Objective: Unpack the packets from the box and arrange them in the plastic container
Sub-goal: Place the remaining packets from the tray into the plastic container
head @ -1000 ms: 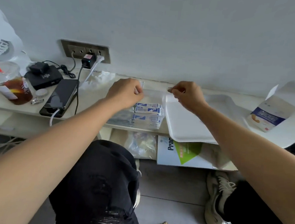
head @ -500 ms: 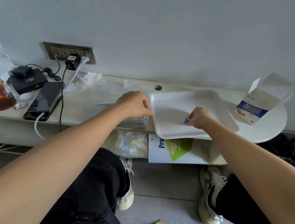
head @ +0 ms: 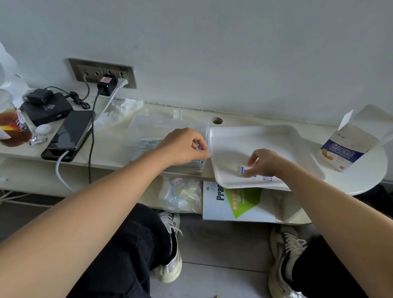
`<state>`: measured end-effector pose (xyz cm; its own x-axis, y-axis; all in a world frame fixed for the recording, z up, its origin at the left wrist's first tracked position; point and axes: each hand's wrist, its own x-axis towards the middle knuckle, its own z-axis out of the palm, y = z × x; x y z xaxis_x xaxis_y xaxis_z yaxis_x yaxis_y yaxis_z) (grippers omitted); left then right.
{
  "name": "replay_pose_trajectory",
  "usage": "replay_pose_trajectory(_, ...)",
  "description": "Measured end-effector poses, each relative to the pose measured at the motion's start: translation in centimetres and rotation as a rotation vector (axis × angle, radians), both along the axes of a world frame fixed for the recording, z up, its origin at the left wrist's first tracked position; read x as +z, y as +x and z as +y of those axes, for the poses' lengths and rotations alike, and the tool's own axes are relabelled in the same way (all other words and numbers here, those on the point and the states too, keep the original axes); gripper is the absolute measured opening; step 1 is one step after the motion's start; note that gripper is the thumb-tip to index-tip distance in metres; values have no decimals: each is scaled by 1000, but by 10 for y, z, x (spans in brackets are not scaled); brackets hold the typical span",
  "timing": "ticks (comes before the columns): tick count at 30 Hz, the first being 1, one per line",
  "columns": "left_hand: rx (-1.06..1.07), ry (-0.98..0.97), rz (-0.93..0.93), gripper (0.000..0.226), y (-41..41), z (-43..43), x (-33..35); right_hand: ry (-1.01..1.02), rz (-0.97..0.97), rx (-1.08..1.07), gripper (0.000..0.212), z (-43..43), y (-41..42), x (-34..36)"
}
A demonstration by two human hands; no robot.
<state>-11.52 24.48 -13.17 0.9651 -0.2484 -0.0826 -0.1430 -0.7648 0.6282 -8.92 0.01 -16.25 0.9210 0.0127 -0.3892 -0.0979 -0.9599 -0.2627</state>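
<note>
Packet [head: 257,176] under right hand [head: 265,163] in tray [head: 274,141], left hand [head: 181,146] on stack [head: 196,165]

From 7 o'clock my left arm reaches in, left grip [head: 183,147] curled, pinching a packet [head: 201,146] edge. From 4 o'clock comes my right arm, right grip [head: 264,164] fingers straight, pointing 8 o'clock.

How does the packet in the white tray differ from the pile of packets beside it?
The single packet lies flat in the white tray; the pile of packets sits outside it, on the shelf. The single packet is one layer; the pile of packets is several deep. The right hand touches the single packet with its fingertips; the left hand pinches the pile's top. Both are white with blue print.
</note>
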Motion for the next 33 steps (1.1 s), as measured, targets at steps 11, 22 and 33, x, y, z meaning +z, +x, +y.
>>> replay_pose_trajectory(11,-1,-39,-16,17,-4,2,-4,69,34,-4,41,1,-5,-3)
replay_pose_trajectory(22,81,-337,51,30,5,19,8,644,-220,74,13,41,2,40)
replay_pose_trajectory(33,303,-466,-46,3,9,44,19,682,-321,203,16,104,17,52)
